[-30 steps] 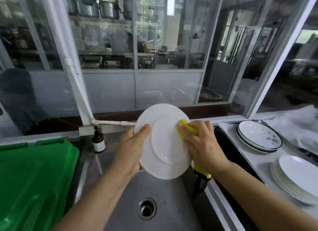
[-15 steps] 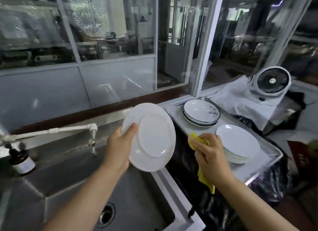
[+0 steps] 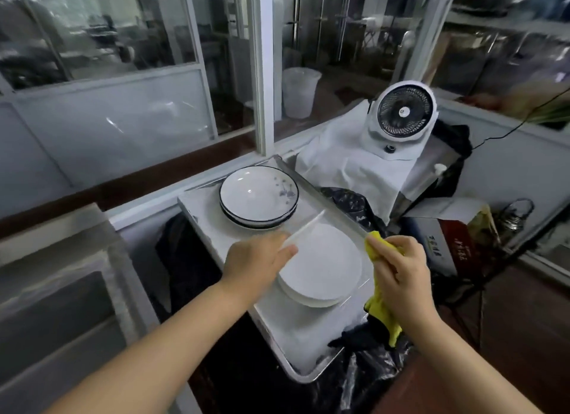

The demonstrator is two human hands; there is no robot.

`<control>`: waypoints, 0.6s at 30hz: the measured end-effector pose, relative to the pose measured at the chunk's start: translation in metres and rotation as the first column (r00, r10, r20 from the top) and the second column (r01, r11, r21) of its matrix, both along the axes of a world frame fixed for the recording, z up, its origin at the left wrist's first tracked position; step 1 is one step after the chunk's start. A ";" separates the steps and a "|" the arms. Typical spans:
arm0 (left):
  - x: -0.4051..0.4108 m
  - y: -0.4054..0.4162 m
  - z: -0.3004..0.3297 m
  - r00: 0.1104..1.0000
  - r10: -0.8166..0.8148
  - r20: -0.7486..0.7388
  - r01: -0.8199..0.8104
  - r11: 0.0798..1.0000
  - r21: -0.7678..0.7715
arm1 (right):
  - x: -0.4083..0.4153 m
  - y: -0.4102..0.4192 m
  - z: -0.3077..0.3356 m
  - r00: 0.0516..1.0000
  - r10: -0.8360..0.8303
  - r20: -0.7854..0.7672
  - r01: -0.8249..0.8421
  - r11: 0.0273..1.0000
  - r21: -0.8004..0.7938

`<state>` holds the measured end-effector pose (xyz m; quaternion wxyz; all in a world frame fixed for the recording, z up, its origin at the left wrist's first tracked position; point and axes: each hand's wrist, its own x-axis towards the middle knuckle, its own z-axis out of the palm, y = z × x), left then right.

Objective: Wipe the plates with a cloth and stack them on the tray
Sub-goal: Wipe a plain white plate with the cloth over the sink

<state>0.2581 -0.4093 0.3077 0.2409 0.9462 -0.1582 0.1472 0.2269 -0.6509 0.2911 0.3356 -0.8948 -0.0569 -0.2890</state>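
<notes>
The sink [image 3: 61, 305] at far left is blurred and cut off by the picture's edge; its basin cannot be made out. The left hand [image 3: 257, 259] reaches over the tray [image 3: 296, 336], fingers and thumb clamped on the near rim of a white plate [image 3: 303, 228]. That plate is seen almost edge-on and smeared by motion, so its face is hard to read; it tilts, its visible edge running from the hand up and to the right, above the stack of white plates [image 3: 320, 268]. Whether its far rim touches the stack cannot be told. The stack sits on the near half of the tray, its left side hidden behind the hand. Behind it, on the far half, stand the dark-rimmed dishes [image 3: 258, 194], nested; their count is unclear. The right hand [image 3: 401, 271] hangs just beside the tray's right edge, fingers curled round a yellow cloth [image 3: 381, 308], which trails down below the palm; its upper part is buried in the fist. Further right and back, a white fan [image 3: 402, 111] stands on a white sheet [image 3: 354, 167], facing the viewer.
</notes>
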 end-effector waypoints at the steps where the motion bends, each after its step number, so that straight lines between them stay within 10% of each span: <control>1: 0.008 -0.012 -0.005 1.000 -0.030 -0.001 0.030 0.993 0.115 | 0.004 -0.011 -0.003 1.000 -0.013 -0.009 0.013 1.000 -0.003; 7: 0.029 -0.056 -0.036 0.900 -0.314 0.302 0.104 0.828 0.551 | 0.019 -0.055 -0.023 0.995 -0.072 -0.068 0.074 0.996 0.039; 18: 0.033 -0.081 -0.076 0.776 -0.450 0.442 0.187 0.834 0.520 | 0.028 -0.076 -0.042 0.990 -0.097 -0.102 0.103 0.993 0.054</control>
